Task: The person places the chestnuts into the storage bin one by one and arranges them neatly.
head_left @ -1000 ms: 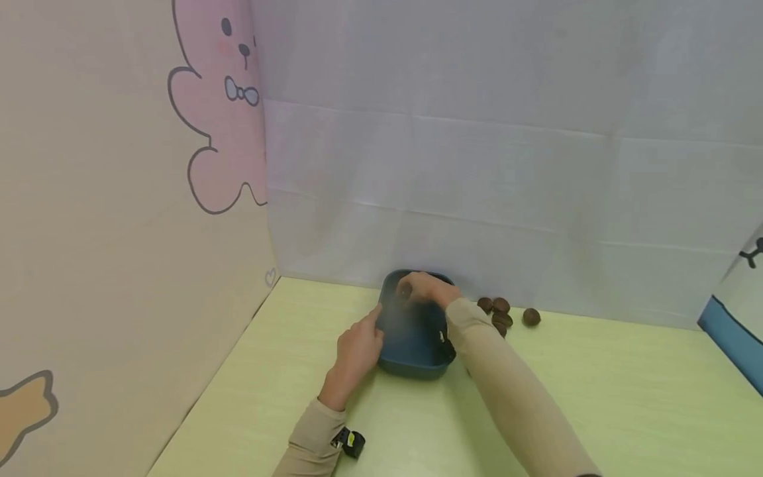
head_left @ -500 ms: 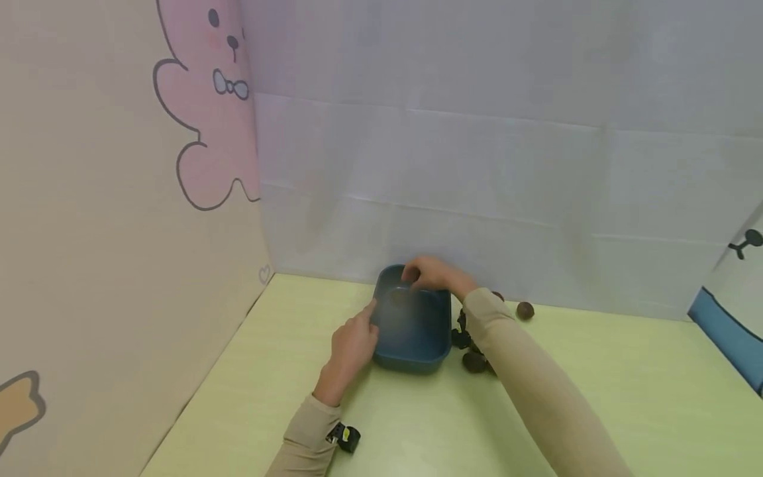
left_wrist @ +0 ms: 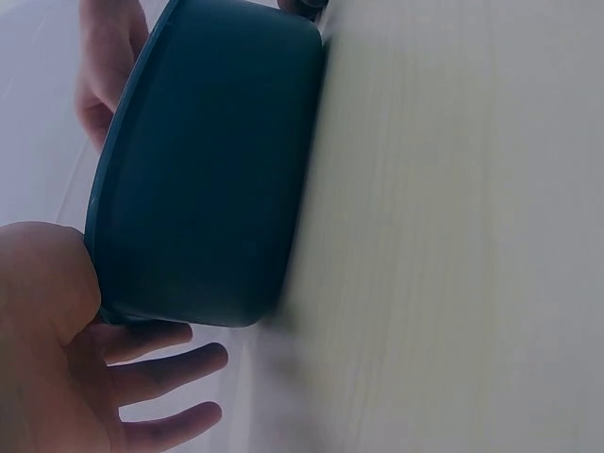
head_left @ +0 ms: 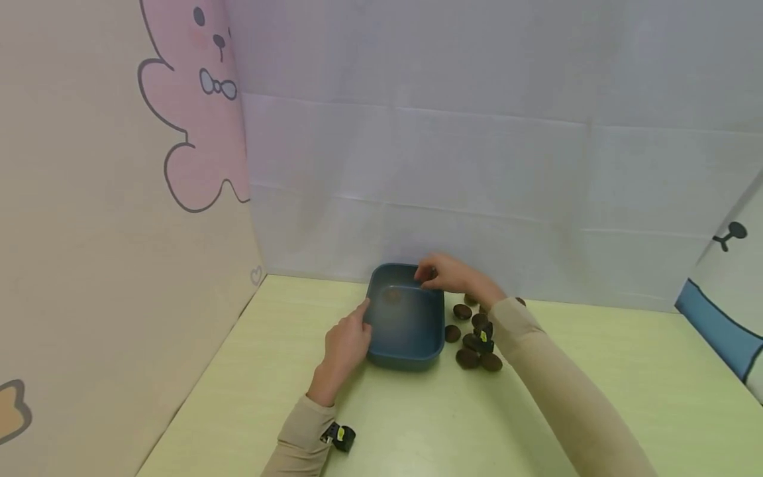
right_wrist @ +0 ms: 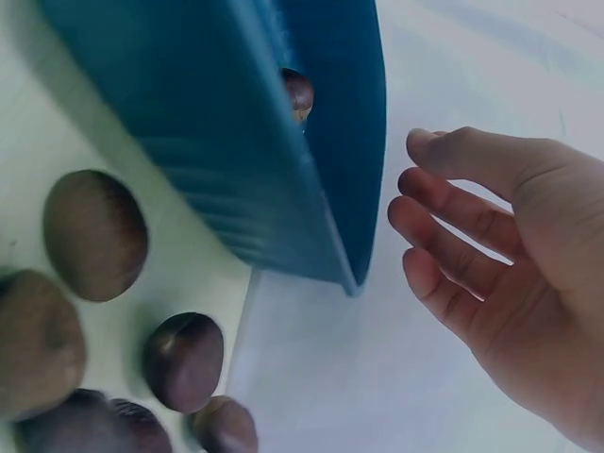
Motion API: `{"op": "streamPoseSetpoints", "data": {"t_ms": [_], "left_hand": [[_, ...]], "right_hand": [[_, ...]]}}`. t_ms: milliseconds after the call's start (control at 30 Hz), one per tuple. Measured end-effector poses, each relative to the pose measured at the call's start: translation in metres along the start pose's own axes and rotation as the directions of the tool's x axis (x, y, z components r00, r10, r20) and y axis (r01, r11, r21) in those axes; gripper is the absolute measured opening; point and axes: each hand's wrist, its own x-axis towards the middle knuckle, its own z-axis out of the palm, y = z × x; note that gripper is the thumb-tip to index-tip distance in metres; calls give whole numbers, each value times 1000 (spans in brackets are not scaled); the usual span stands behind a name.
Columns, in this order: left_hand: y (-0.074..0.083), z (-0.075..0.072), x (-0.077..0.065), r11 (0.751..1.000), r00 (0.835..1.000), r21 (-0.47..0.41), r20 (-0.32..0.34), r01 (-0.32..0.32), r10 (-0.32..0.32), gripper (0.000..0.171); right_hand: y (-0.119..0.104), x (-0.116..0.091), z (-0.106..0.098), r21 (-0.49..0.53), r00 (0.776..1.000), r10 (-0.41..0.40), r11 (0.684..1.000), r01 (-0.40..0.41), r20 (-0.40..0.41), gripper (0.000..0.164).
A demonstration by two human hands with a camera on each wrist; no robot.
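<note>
A blue plastic container (head_left: 405, 363) stands on the table against the back wall, with one brown chestnut (right_wrist: 299, 92) inside; haze blurs it in the head view. My left hand (head_left: 347, 341) holds the container's left rim, thumb at the top edge and fingers straight down outside the wall, as the left wrist view shows. My right hand (head_left: 451, 273) is over the far right corner, apart from the rim. Its fingers are relaxed, with nothing between them in the right wrist view. Several chestnuts (head_left: 467, 358) lie just right of the container, some partly hidden by the right wrist.
The pale green table (head_left: 393, 424) runs along a white back wall (head_left: 477, 165). A cream side wall (head_left: 89, 232) with a pink bear drawing stands at the left. A black wrist device (head_left: 340, 437) is strapped at my left sleeve.
My right hand has released a chestnut into the container and moved right, out over the rim. The left hand stays at the left rim. The head view has shifted slightly.
</note>
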Motion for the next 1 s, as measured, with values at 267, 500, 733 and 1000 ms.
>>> {"op": "streamPoseSetpoints", "data": {"t_ms": [267, 500, 733, 1000], "left_hand": [[1, -1, 0, 1000, 1000, 16, -13, -17, 18, 56], [2, -2, 0, 999, 1000, 31, -10, -18, 18, 56], [3, -2, 2, 998, 999, 46, -26, -31, 33, 56], [-1, -2, 1, 997, 999, 65, -24, -41, 43, 56]], "right_hand": [[8, -27, 6, 66, 996, 32, 997, -27, -86, 23], [13, -54, 10, 132, 994, 53, 990, -40, -98, 24], [23, -74, 14, 143, 996, 18, 990, -5, -92, 22], [27, -84, 30, 107, 994, 1, 994, 11, -114, 19]]}}
